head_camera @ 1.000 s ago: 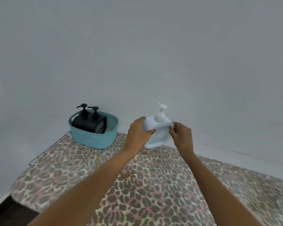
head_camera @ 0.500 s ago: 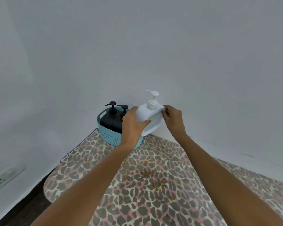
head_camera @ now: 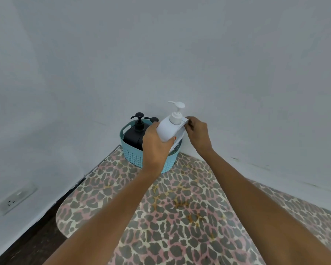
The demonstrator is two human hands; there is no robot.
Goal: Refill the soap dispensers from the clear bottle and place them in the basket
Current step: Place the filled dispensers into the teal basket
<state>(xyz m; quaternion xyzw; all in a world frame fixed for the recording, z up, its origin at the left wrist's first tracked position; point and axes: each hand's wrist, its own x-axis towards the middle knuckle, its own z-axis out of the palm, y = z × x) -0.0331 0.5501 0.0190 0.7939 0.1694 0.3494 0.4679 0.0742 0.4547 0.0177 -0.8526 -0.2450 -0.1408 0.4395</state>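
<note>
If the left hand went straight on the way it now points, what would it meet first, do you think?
Probably the teal basket, whose rim lies just beyond the left hand gripping the white dispenser; the wall follows, though depth is hard to judge.

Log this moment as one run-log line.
phase: placing | white dispenser: held over basket | left hand: grips body | right hand: pinches its edge | black dispenser: in basket

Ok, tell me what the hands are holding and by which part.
Both hold the white soap dispenser: the left hand grips its rounded body from the left side, the right hand pinches its upper right edge.
</note>
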